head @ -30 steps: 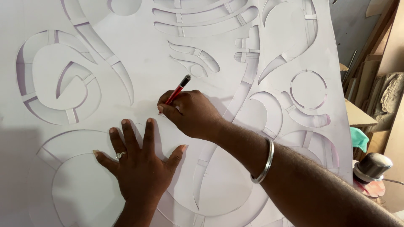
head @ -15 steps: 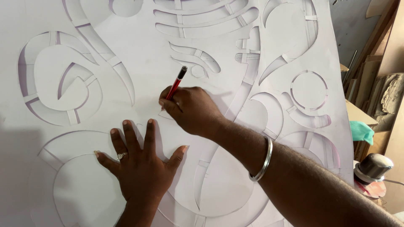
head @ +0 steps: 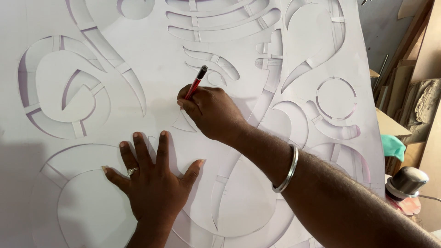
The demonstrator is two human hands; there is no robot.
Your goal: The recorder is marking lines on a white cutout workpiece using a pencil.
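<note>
The right hand (head: 209, 110) fingers pinch a red pencil (head: 196, 83) near its tip; the left hand (head: 154, 181), fingers spread, flattens the thin, flimsy-looking white stencil sheet (head: 151, 59) just below.

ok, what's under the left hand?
The left hand lies flat, fingers spread, on the white cut-out stencil sheet. Curved cut lines run out from beside it. The sheet beneath the palm is covered. The right hand holds a red pen above it.
</note>
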